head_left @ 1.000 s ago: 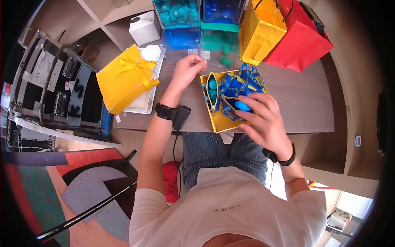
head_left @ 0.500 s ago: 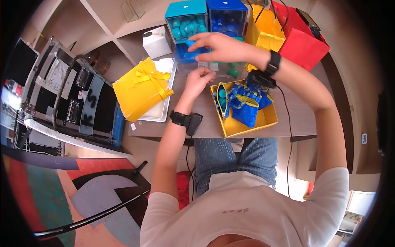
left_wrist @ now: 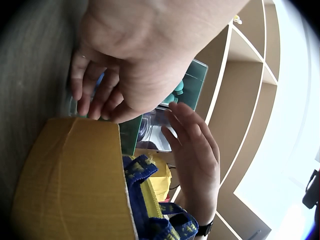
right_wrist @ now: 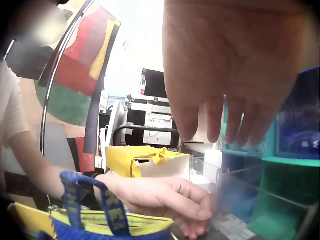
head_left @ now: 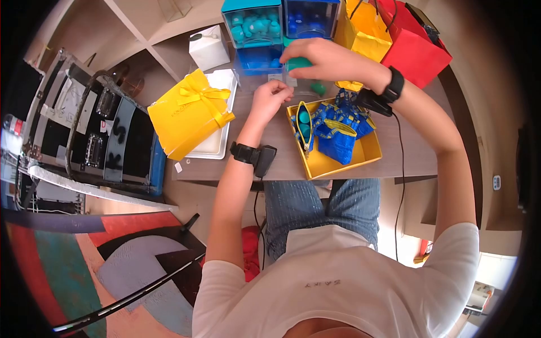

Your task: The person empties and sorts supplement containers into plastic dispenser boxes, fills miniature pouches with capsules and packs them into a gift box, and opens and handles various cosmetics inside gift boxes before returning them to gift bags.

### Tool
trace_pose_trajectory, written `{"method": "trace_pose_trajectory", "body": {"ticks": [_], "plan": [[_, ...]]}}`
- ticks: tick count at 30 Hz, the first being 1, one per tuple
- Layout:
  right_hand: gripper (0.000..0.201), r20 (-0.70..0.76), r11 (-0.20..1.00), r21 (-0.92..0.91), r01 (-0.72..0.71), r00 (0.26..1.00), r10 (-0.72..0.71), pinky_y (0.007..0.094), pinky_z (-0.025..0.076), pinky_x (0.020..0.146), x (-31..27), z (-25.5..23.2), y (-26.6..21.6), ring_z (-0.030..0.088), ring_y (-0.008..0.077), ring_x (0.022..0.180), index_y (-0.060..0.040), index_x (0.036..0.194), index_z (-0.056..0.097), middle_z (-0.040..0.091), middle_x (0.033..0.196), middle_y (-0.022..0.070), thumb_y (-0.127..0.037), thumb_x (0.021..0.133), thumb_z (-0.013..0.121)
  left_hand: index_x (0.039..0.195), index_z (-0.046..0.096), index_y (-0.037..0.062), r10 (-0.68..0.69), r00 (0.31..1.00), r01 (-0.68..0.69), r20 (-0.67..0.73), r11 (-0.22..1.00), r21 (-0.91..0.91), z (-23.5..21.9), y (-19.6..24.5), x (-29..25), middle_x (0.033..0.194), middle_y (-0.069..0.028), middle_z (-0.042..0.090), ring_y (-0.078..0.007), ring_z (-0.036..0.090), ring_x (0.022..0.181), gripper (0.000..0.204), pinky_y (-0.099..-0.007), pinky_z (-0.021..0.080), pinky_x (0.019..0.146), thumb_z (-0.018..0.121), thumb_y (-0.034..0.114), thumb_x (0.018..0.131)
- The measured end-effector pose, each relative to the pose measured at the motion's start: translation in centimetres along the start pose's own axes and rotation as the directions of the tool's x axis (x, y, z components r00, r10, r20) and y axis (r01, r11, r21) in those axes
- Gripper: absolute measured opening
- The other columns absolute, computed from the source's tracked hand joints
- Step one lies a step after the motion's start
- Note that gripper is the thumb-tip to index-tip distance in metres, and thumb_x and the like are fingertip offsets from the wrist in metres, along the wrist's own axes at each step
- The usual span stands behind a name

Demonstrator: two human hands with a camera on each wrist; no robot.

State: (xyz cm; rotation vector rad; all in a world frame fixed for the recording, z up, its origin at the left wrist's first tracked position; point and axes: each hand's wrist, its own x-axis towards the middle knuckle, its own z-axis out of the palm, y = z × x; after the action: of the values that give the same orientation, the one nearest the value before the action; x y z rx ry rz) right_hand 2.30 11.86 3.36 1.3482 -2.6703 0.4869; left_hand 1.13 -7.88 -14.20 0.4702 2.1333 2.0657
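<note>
My right hand [head_left: 324,59] is above the front of the lower drawers, fingers extended and holding nothing; the right wrist view shows its fingers [right_wrist: 232,120] pointing down. By its fingertips, a blue piece [head_left: 275,63] lies in the blue drawer [head_left: 251,61]. Low at the clear drawer fronts, my left hand [head_left: 269,102] has loosely bent fingers with nothing visible in them; contact with the drawer cannot be made out. A yellow tray [head_left: 363,155] holds an upright open blue pouch [head_left: 338,147], other blue pouches, and a narrow zipped pouch [head_left: 304,125] showing teal pieces.
Upper drawers of teal pieces [head_left: 256,28] and dark blue pieces [head_left: 310,25] stand at the back, with a green piece [head_left: 318,88] lower down. Yellow [head_left: 363,34] and red [head_left: 417,56] paper bags are right; a ribboned yellow bag [head_left: 189,112] on a white tray [head_left: 214,138] and a white box [head_left: 208,49] are left.
My right hand moved from the pouches to the drawers with a blue piece, let it go, and shifted slightly right. My left hand stayed by the drawer fronts.
</note>
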Motion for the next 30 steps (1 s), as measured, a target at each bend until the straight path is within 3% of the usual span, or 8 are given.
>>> {"method": "trace_pose_trajectory", "body": {"ticks": [3, 4, 8, 10, 15, 17, 23, 30], "plan": [[0.031, 0.114, 0.988, 0.09, -0.122, 0.987, 0.111, 0.0392, 0.056, 0.087, -3.3, -2.2, -1.1, 0.071, 0.0322, 0.098, 0.0014, 0.115, 0.07, 0.072, 0.106, 0.0188, -0.02, 0.093, 0.07, 0.095, 0.071, -0.0005, -0.003, 1.0, 0.002, -0.014, 1.0, -0.016, 0.1, 0.0, 0.1, 0.087, -0.0076, 0.075, -0.013, 0.07, 0.079, 0.018, -0.0255, 0.052, 0.072, 0.074, 0.017, 0.093], [0.027, 0.074, 0.99, 0.122, -0.07, 0.995, 0.061, 0.0375, 0.057, 0.081, -4.7, -2.3, -1.2, 0.072, 0.0306, 0.092, 0.0015, 0.112, 0.071, 0.073, 0.099, 0.0179, -0.018, 0.093, 0.071, 0.096, 0.072, -0.0001, -0.001, 1.0, 0.0, -0.02, 1.0, -0.022, 0.1, 0.0, 0.0, 0.087, -0.0072, 0.075, -0.0127, 0.07, 0.079, 0.018, -0.0255, 0.052, 0.072, 0.074, 0.018, 0.094], [0.031, 0.18, 0.966, 0.125, -0.227, 0.962, 0.203, 0.0402, 0.057, 0.083, -10.4, -2.4, -3.5, 0.072, 0.0319, 0.093, 0.0018, 0.109, 0.07, 0.073, 0.097, 0.0139, -0.024, 0.092, 0.071, 0.096, 0.071, 0.0007, -0.021, 1.0, 0.02, -0.016, 0.999, -0.034, 0.1, -0.2, 0.1, 0.088, -0.0065, 0.075, -0.0124, 0.07, 0.08, 0.017, -0.0253, 0.052, 0.073, 0.074, 0.017, 0.094], [0.031, 0.091, 0.997, 0.043, -0.059, 0.994, 0.055, 0.0423, 0.055, 0.089, -12.8, -1.2, -3.7, 0.069, 0.0326, 0.101, -0.0006, 0.11, 0.07, 0.071, 0.105, 0.014, -0.024, 0.091, 0.073, 0.096, 0.07, 0.0009, -0.028, 0.999, 0.027, -0.014, 0.998, -0.055, 0.1, -0.2, 0.1, 0.088, -0.0068, 0.074, -0.0127, 0.07, 0.08, 0.015, -0.0254, 0.053, 0.074, 0.074, 0.016, 0.094], [0.033, -0.033, 0.98, -0.081, -0.181, 0.983, 0.179, 0.0432, 0.052, 0.094, -15.9, 1.1, -4.2, 0.065, 0.0328, 0.109, -0.0033, 0.116, 0.069, 0.068, 0.114, 0.0146, -0.023, 0.09, 0.074, 0.096, 0.07, 0.0002, -0.025, 1.0, 0.025, -0.008, 0.998, -0.049, 0.1, 0.1, -0.2, 0.09, -0.0078, 0.074, -0.0135, 0.07, 0.081, 0.017, -0.0266, 0.054, 0.075, 0.073, 0.016, 0.095], [0.037, -0.136, 0.961, -0.137, -0.24, 0.966, 0.221, 0.0446, 0.047, 0.104, -16.5, 1.9, -4.5, 0.063, 0.0334, 0.113, -0.0035, 0.121, 0.067, 0.069, 0.113, 0.0146, -0.024, 0.09, 0.073, 0.097, 0.069, 0.0001, -0.043, 0.999, 0.042, -0.016, 0.999, -0.029, 0.1, 0.4, -0.2, 0.091, -0.0083, 0.075, -0.0137, 0.07, 0.082, 0.018, -0.0271, 0.055, 0.075, 0.073, 0.017, 0.095], [0.046, -0.187, 0.979, -0.075, -0.191, 0.967, 0.174, 0.0497, 0.036, 0.116, -16.9, 3.2, -7.2, 0.059, 0.0324, 0.122, -0.0032, 0.128, 0.062, 0.069, 0.109, 0.0158, -0.028, 0.091, 0.073, 0.099, 0.07, 0.0057, -0.049, 0.999, 0.049, 0.016, 0.999, 0.01, -0.2, 0.0, -0.2, 0.094, -0.0045, 0.075, -0.0116, 0.071, 0.086, 0.016, -0.0249, 0.054, 0.077, 0.071, 0.022, 0.099], [0.049, -0.135, 0.994, -0.098, -0.048, 0.99, 0.035, 0.0498, 0.041, 0.112, -17.6, 4.5, -10.3, 0.065, 0.0298, 0.106, -0.0036, 0.13, 0.06, 0.066, 0.102, 0.0125, -0.023, 0.088, 0.076, 0.097, 0.07, 0.0011, -0.055, 0.998, 0.055, -0.013, 0.998, -0.019, 0.0, 0.2, -0.1, 0.091, -0.008, 0.075, -0.0132, 0.07, 0.082, 0.018, -0.0264, 0.054, 0.075, 0.074, 0.018, 0.095]]}}
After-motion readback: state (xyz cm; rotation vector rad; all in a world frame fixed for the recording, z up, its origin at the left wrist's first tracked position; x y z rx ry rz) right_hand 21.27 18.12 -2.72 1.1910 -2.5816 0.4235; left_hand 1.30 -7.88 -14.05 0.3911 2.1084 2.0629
